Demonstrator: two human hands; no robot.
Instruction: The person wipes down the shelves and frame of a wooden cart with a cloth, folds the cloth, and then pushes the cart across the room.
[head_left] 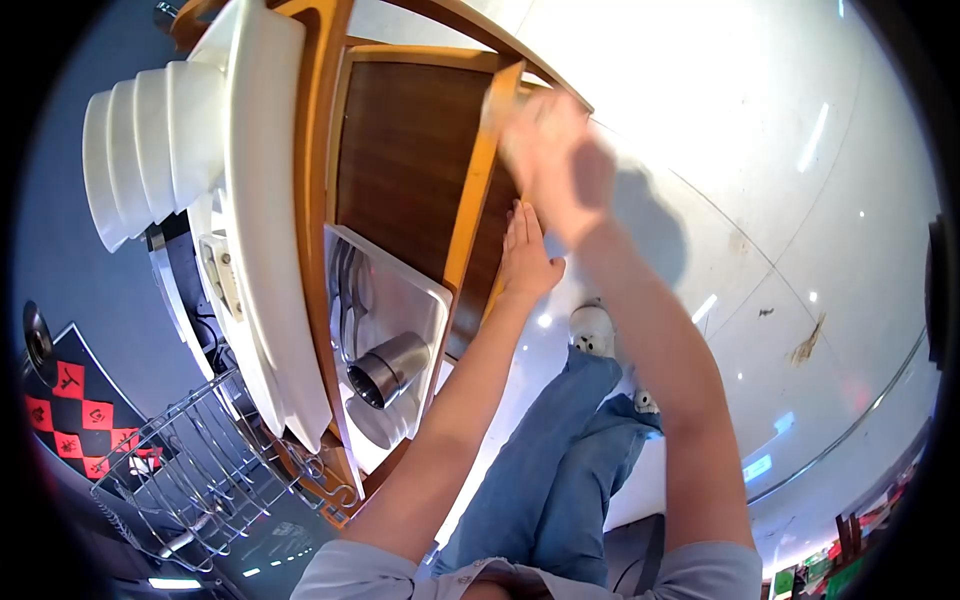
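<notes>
One wooden rail (472,205) on the side of a wooden cart is what both hands are working at. Long axis: steep in view, top end pointing up and slightly right, away from the person; bottom end runs down-left toward the metal tray (430,290).

Right hand (555,150) is at the rail's far end, motion-blurred. Can't tell if it's gripping, or whether anything is in it. Left hand (528,258) is nearer the person, just right of the rail: fingers straight, close together, pointing up-frame, thumb spread to the right. They lie along the edge of a lower brown panel (497,225); no grip visible.

Left of the rail: upper brown shelf panel (410,160), framed in lighter wood. The tray lies at its near end, rim against the rail side. Inside it, a metal cup (400,360) on its side, mouth pointing down-left, axis diagonal. Metal utensils (350,290) lie beside it, long axis roughly up-down in view.

Further left: long white tray (265,200) on the cart top, with stacked white containers (150,145) projecting left. Wire rack (200,480) at lower left, red squares (97,415) on a dark surface behind it. Pale floor (760,180) right; jeans (545,470) and shoes (592,328) below.
</notes>
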